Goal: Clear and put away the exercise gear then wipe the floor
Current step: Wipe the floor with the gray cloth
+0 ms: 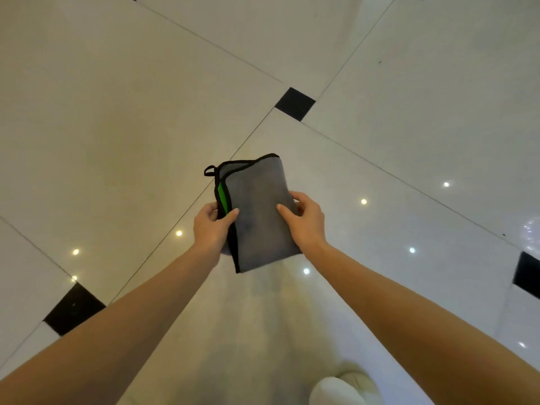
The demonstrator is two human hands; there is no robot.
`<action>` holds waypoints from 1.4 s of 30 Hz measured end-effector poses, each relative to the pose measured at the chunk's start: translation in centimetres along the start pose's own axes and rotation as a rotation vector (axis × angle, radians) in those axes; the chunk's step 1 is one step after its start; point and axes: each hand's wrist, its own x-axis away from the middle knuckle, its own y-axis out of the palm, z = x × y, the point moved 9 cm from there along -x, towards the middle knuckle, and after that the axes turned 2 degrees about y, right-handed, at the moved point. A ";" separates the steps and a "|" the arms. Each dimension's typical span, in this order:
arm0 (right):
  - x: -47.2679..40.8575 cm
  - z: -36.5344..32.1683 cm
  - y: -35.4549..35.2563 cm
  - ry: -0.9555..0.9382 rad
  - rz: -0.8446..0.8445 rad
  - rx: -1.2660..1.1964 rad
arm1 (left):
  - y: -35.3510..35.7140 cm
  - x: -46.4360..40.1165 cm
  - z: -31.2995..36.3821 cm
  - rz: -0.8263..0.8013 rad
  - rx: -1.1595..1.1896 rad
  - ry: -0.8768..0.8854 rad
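Observation:
A folded grey cloth (257,211) with black edging, a green inner side and a small black loop is held in the air above the floor. My left hand (211,229) grips its left edge, thumb on top. My right hand (306,222) grips its right edge, thumb pressed on the grey face. No exercise gear is in view.
The floor (117,127) is glossy pale tile with small black square insets (295,103) at the corners, and it reflects several ceiling lights. A white shoe toe (344,387) shows at the bottom edge.

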 end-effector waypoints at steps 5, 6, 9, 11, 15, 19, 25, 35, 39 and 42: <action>4.5 -6.4 -6.2 0.056 0.052 -0.099 | -0.8 6.9 7.5 -0.072 -0.003 -0.010; 5.5 -7.9 -7.5 0.067 0.066 -0.117 | -1.1 8.3 9.3 -0.081 -0.013 -0.002; 9.0 -13.2 -11.4 0.076 0.099 -0.159 | -2.0 13.2 15.2 -0.099 -0.032 0.016; 12.2 -17.1 -14.0 0.085 0.112 -0.180 | -2.8 16.9 19.4 -0.108 -0.047 0.018; 19.4 -24.5 -20.1 0.091 0.162 -0.219 | -4.0 25.0 28.2 -0.148 -0.106 0.059; 27.4 -32.2 -26.9 0.084 0.218 -0.237 | -5.2 34.4 36.5 -0.252 -0.131 0.108; 37.9 -39.0 -34.3 0.096 0.283 -0.273 | -6.5 45.0 44.6 -0.371 -0.141 0.202; 53.5 -38.9 -38.7 0.187 0.639 -0.382 | -5.1 57.4 48.0 -0.603 -0.301 0.457; 59.7 -37.2 -39.4 0.226 0.845 -0.408 | -3.9 62.6 46.5 -0.734 -0.364 0.573; 63.7 -35.3 -39.8 0.285 0.957 -0.445 | -2.4 65.9 44.6 -0.818 -0.421 0.609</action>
